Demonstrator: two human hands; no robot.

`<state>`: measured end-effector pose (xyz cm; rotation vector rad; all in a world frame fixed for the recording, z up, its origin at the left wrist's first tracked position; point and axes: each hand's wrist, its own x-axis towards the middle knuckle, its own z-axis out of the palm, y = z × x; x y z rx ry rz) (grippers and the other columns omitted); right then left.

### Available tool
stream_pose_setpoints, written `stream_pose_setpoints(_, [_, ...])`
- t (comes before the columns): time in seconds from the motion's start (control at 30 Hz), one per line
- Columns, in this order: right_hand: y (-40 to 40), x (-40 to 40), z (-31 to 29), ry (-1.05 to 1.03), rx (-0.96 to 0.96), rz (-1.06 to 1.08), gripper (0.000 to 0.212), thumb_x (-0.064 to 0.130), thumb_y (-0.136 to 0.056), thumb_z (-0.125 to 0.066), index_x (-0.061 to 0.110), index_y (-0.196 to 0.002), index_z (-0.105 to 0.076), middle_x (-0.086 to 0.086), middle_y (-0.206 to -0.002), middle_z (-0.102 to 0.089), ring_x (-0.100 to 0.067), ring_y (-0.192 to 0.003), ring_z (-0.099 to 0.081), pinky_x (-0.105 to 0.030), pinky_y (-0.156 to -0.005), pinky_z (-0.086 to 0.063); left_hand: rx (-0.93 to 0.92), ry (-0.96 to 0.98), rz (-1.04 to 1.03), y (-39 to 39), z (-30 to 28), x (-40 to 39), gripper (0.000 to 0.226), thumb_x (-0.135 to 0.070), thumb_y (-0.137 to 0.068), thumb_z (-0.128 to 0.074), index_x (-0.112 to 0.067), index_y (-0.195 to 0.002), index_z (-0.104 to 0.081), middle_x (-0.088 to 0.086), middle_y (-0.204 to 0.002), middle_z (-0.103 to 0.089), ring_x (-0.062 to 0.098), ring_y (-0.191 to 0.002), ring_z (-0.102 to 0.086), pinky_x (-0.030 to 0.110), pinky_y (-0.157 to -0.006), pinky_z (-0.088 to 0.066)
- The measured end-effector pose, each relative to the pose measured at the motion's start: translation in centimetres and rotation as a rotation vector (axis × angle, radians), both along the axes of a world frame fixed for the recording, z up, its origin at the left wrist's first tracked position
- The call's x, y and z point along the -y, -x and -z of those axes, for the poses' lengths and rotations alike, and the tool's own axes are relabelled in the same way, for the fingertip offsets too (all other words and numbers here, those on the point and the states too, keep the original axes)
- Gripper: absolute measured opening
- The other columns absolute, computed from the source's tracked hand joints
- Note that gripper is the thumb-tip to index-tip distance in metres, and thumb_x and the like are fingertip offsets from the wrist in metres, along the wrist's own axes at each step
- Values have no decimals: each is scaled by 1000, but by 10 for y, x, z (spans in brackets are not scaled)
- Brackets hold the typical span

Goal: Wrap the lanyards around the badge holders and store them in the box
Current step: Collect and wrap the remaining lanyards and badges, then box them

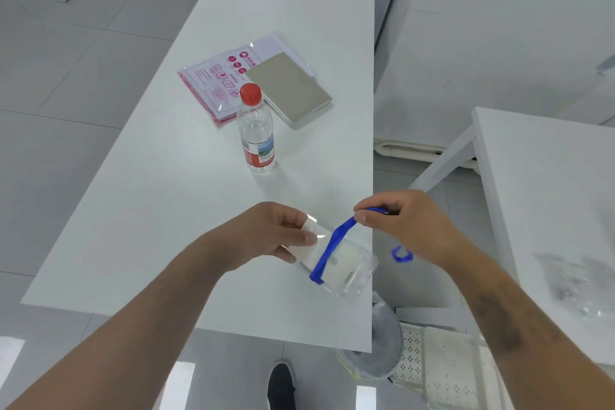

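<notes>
My left hand (278,235) grips one end of a clear plastic badge holder (346,268) and holds it above the near right part of the white table (186,183). A blue lanyard (327,251) crosses the holder's middle and runs up to my right hand (404,220), which pinches the strap between thumb and fingers. A loose loop of the blue lanyard (401,255) hangs below my right hand. No box is clearly in view.
A water bottle with a red cap (256,130) stands mid-table. Behind it lie a grey notebook (289,90) and a pink printed plastic bag (216,83). A second white table (545,196) with clear plastic bits stands at the right. A perforated white basket (442,366) sits on the floor.
</notes>
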<state>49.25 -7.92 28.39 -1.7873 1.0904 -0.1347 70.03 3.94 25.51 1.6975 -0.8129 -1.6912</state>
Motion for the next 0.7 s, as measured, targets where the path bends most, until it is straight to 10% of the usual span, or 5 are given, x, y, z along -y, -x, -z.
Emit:
stream_pose_setpoints(0.17, [-4,-33,36,-84,-5,152,34,11,-92,-59,22,-63,-71,-2,-60,-56,-16,-60,-45,-27,-58,-36,-413,7,-418,11,-1,-4,12,-7,-90,-66,-6,-102,-71,5,-94,-76,14,-77,-72,23,-65,-58])
stream_pose_setpoints(0.33, [-14,-77,36,146,-145,-173,29,32,-102,-41,26,-77,-55,6,-73,-50,-7,-63,-43,-23,-62,-36,-61,51,-668,25,13,-2,2,-9,-87,-72,-10,-89,-73,8,-90,-76,23,-84,-74,24,-64,-60])
stream_pose_setpoints(0.5, [-10,-59,15,326,-193,-258,26,29,-101,-44,35,-114,-67,16,-95,-55,1,-77,-51,-16,-74,-40,485,193,-283,19,19,-6,9,-16,-88,-68,-22,-84,-74,-8,-84,-74,19,-81,-69,37,-73,-60])
stream_pose_setpoints(0.7, [-5,-18,-12,95,82,59,12,22,-88,-69,32,-87,-75,25,-77,-70,10,-73,-62,-4,-66,-41,36,70,-48,13,-9,-12,12,-8,-89,-69,-12,-99,-76,6,-93,-76,9,-76,-69,20,-62,-56])
